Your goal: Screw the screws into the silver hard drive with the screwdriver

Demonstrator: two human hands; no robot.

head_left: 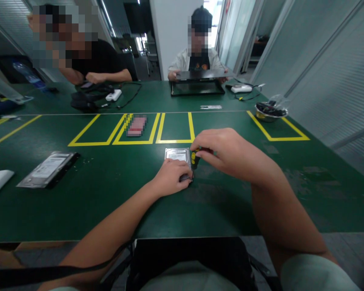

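A small silver hard drive (177,153) with a white label lies on the green table in front of me. My left hand (173,176) rests over its near part, fingers curled round it and hiding much of it. Just to the right, my right hand (220,151) pinches a yellow and black screwdriver (193,157) by its handle. The tool stands roughly upright, its lower end at the drive's near right corner; the tip is too small to make out.
A larger hard drive (47,169) lies on the left. Yellow tape rectangles (133,142) cross the table (109,218). A metal bowl (270,113) of dark parts stands back right. Opposite, one person (200,60) holds a dark panel (202,74); another (100,60) sits at the left.
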